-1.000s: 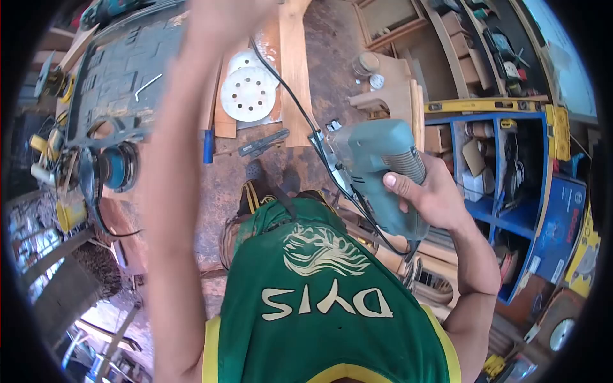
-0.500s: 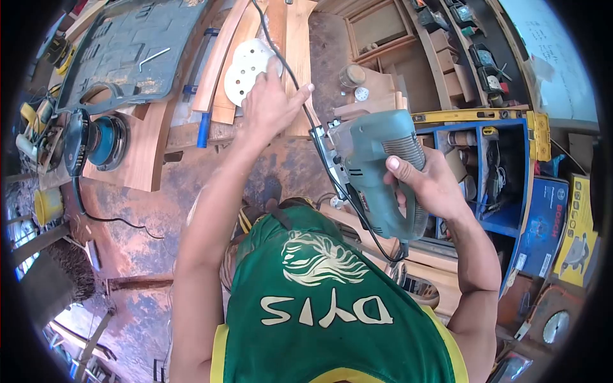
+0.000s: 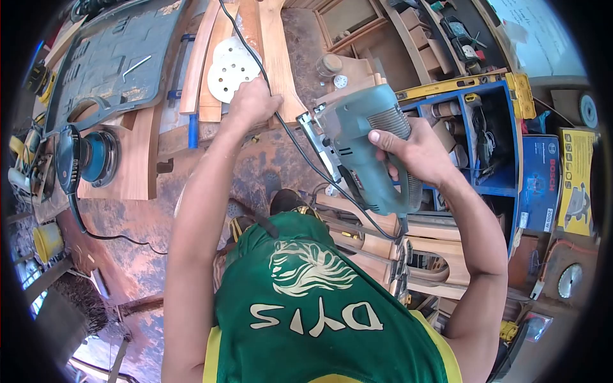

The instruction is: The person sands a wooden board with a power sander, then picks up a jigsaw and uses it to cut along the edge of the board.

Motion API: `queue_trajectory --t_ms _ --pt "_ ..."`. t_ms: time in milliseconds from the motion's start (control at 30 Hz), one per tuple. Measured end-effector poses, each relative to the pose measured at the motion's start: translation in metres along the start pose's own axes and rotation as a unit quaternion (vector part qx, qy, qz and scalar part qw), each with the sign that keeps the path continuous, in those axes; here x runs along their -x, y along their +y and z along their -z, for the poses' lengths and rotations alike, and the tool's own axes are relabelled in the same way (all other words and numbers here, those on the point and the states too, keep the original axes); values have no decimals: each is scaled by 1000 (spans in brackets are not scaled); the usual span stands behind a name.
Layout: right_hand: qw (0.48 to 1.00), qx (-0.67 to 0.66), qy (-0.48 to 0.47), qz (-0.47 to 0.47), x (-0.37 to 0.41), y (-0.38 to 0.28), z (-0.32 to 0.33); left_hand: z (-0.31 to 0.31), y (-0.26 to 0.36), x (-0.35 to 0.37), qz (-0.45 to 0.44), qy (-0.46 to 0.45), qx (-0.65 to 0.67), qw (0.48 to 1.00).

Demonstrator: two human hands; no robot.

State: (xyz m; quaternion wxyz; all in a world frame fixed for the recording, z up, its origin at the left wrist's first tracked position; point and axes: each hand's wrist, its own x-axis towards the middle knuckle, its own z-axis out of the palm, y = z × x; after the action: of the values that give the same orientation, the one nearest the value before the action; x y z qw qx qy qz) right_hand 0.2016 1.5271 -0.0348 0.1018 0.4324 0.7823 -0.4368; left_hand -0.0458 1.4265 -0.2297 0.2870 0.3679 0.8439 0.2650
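While the teal-green electric jigsaw (image 3: 367, 150) hangs mid-air before the chest, right hand (image 3: 412, 153) wrapped tight round its handle, the black power cord (image 3: 300, 156) trails to the left hand (image 3: 252, 105), curled on a curved reddish wooden plank (image 3: 278, 57) beside white perforated sanding discs (image 3: 230, 64); whether it grips anything, I cannot tell. Looks like lining up; the next move wants that cord clear of the blade.
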Motion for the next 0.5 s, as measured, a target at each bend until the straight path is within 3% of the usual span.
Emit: queue_trajectory --t_ms 500 --pt "998 64 10 -12 -11 5 10 -5 -20 -9 -42 -10 31 999"
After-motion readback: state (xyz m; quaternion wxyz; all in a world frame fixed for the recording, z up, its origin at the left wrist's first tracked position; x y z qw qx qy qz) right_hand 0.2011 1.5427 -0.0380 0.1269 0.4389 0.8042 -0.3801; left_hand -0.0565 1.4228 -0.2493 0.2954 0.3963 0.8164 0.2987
